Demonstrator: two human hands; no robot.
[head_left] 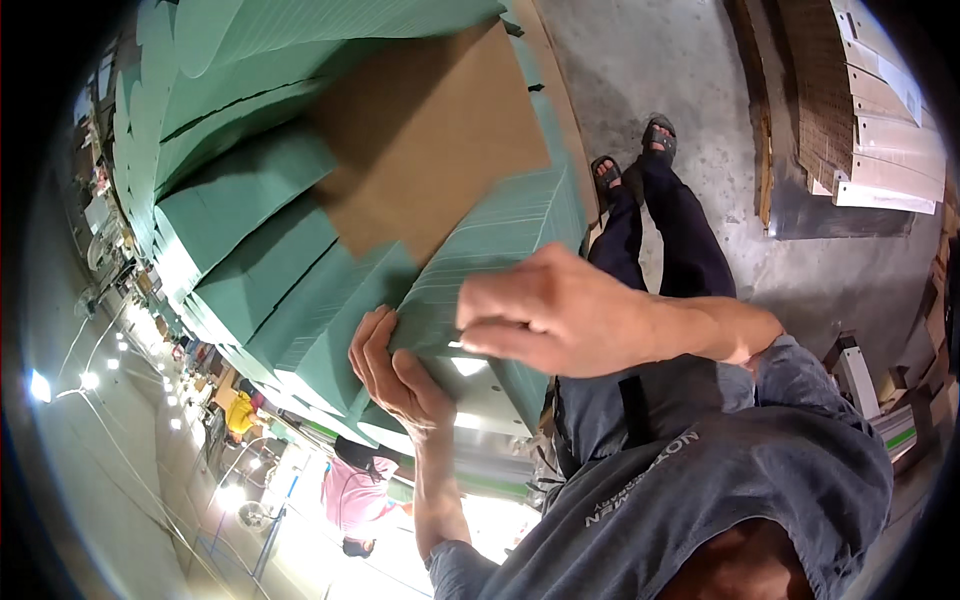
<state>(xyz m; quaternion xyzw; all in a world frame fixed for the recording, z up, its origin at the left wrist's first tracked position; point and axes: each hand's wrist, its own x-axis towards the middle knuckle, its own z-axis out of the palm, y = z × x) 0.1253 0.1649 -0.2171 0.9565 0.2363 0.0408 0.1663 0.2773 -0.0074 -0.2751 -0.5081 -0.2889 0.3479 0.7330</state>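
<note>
Stacks of green sheets (500,235) line several sides of a brown board (430,150). From my remote station I see the left hand (395,375) resting on their near end, its fingers side by side, thumb apart. The right hand (545,310) curls just beside it, blurred; I cannot tell whether its fingers pinch anything.

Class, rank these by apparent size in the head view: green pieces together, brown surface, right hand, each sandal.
1. Green pieces together
2. Brown surface
3. Right hand
4. Upper sandal and lower sandal: too alike to rank
</note>
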